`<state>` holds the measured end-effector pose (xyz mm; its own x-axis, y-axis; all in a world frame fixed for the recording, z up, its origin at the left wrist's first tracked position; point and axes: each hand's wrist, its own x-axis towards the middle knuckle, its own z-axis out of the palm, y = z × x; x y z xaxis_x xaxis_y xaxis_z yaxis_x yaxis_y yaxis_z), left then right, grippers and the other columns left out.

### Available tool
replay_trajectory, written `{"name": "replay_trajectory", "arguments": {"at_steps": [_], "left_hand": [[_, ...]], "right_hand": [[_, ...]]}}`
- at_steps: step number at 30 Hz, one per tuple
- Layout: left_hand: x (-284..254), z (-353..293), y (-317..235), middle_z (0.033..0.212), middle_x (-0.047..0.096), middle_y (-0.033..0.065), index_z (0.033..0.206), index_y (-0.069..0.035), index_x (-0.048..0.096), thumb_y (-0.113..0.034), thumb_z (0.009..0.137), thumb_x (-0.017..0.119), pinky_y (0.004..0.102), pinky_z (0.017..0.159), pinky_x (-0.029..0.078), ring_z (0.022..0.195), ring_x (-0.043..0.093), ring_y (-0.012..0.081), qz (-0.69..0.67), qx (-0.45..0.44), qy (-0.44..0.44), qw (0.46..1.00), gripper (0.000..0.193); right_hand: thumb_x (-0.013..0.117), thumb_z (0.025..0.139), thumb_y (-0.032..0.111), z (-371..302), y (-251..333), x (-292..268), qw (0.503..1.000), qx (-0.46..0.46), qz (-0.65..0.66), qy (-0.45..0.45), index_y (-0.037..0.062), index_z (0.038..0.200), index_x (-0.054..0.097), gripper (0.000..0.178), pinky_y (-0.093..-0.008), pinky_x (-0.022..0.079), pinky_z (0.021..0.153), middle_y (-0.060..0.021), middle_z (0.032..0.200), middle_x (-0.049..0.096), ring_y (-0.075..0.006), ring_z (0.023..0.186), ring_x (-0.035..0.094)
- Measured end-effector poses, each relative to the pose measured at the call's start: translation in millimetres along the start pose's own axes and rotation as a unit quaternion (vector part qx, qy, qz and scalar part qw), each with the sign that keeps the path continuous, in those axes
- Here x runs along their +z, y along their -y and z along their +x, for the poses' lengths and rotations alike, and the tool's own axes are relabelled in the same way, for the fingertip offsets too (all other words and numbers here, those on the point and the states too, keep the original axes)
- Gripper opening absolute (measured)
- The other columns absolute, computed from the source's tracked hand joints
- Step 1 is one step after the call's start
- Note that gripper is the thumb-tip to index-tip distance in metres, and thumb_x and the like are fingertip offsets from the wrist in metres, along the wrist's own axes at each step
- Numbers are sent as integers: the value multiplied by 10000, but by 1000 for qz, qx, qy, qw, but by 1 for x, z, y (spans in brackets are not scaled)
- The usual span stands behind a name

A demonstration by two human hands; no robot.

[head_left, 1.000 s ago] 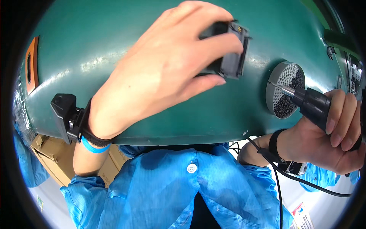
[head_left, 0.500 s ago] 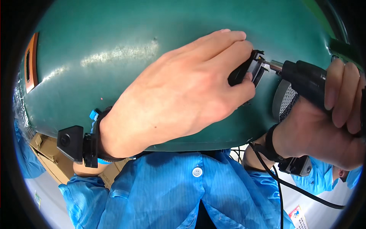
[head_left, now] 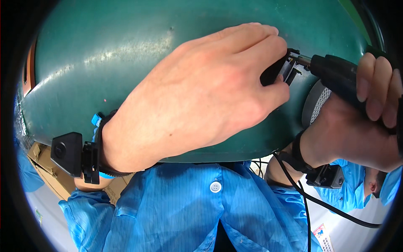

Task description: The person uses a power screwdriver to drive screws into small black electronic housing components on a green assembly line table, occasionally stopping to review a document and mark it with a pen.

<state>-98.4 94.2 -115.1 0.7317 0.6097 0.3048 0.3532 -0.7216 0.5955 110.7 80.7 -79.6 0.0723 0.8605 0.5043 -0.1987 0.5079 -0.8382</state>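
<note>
My left hand (head_left: 201, 88) is closed on a small black part with a metal frame (head_left: 289, 69), pressing it between thumb and fingers above the green tabletop. Much of that part is hidden under the hand. In my right hand (head_left: 352, 126) lies a black electric screwdriver (head_left: 338, 71), held almost level and pointing left. The metal tip (head_left: 303, 60) of the screwdriver meets the upper right end of the black part. Whether a screw sits at the tip is too small to tell.
A round dish-like thing with a studded, light inside (head_left: 317, 103) stands beneath the screwdriver. At the left table edge lies an orange-brown frame (head_left: 30, 69). A cardboard box (head_left: 48, 172) stands below left. Black cables (head_left: 331, 208) hang at right, near another person in blue (head_left: 348, 189).
In the picture, my left hand and the black part have shifted slightly right and up. The screwdriver has risen a little, its tip still at the part's end.
</note>
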Motion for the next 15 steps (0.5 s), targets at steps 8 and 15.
{"name": "replay_trajectory", "arguments": {"at_steps": [8,15], "left_hand": [[-3,1,-3,1222,611,140,960,-60,676,-111,625,815,401,922,548,1169,604,341,12,-6,10,1000,367],[-10,-2,0,1263,587,158,983,-59,683,-144,632,808,416,933,536,1175,591,348,5,-23,28,999,383]], "right_hand": [[362,1043,321,4,1,7,1000,-1,-21,7,41,800,510,399,-297,367,329,-22,556,401,-150,380,397],[381,1038,317,9,-4,17,999,3,-42,5,42,794,514,391,-288,359,316,-15,539,386,-143,369,387]]}}
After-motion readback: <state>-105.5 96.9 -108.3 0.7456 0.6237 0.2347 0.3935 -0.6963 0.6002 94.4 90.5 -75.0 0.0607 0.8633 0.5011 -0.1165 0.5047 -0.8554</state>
